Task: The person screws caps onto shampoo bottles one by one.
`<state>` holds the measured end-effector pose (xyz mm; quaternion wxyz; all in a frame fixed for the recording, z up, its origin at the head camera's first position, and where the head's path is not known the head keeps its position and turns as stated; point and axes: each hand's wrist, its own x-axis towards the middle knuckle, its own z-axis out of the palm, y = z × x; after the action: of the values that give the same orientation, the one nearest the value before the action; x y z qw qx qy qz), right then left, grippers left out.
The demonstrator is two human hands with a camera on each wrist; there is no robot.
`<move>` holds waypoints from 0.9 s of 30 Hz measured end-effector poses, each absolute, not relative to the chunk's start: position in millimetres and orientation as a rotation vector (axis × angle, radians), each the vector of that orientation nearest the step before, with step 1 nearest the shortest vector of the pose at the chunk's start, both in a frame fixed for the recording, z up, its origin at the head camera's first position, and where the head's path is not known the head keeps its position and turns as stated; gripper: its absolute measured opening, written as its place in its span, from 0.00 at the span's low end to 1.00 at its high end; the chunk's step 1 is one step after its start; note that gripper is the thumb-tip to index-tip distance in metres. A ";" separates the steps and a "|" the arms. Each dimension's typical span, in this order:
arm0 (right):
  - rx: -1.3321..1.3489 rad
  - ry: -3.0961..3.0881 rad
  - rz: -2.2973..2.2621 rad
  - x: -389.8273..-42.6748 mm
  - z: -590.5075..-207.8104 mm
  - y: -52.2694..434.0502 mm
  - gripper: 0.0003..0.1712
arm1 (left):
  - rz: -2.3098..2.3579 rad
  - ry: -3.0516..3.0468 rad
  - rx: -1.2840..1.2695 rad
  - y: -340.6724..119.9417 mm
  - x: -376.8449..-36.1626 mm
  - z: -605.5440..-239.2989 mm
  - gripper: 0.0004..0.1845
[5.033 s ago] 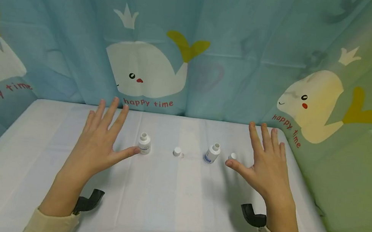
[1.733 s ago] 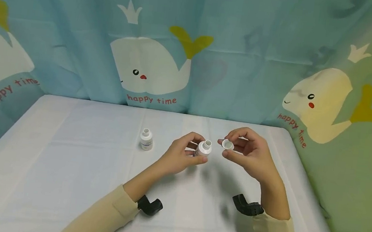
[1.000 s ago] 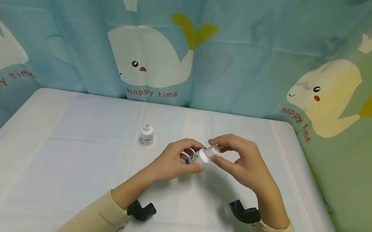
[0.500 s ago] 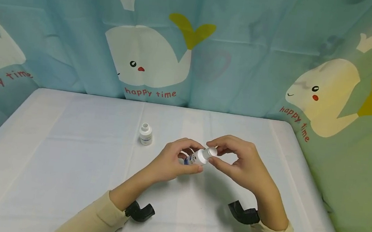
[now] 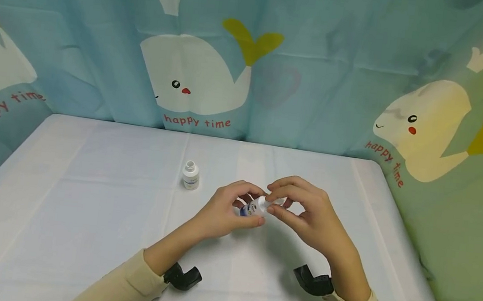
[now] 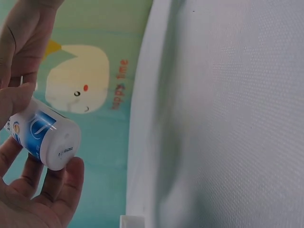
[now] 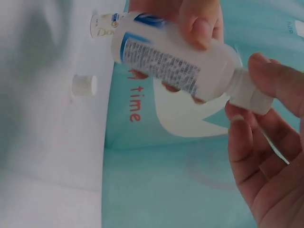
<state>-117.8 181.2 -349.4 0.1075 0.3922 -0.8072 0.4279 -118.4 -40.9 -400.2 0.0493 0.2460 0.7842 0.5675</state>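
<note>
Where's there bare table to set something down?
Biggest patch: table, between its left edge and the standing bottle. Narrower: between the right hand and right edge. Crowded: centre, where left hand holds the tilted bottle; loose cap nearby.

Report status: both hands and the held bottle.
Left hand grips tilted, blue-labelled white plastic bottle. Right hand pinches round white plastic cap at its neck. Nothing visibly in the way; second, uncapped white plastic bottle stands apart.

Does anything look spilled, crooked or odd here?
Nothing looks spilled or damaged. The standing bottle is oddly open, with a loose cap lying on the table. The tilted bottle looks askew, but the left hand holds it that way while the right hand pinches its white cap.
</note>
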 end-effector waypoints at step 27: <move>1.194 -2.397 1.167 -114.2 -345.2 182.5 0.18 | 1.742 2.425 0.751 -43.6 -118.0 -395.5 0.22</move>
<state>-114.2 182.5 -345.2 0.1099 0.4062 -0.8157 0.3971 -118.0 -43.6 -395.5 0.0314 0.2439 0.7872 0.5656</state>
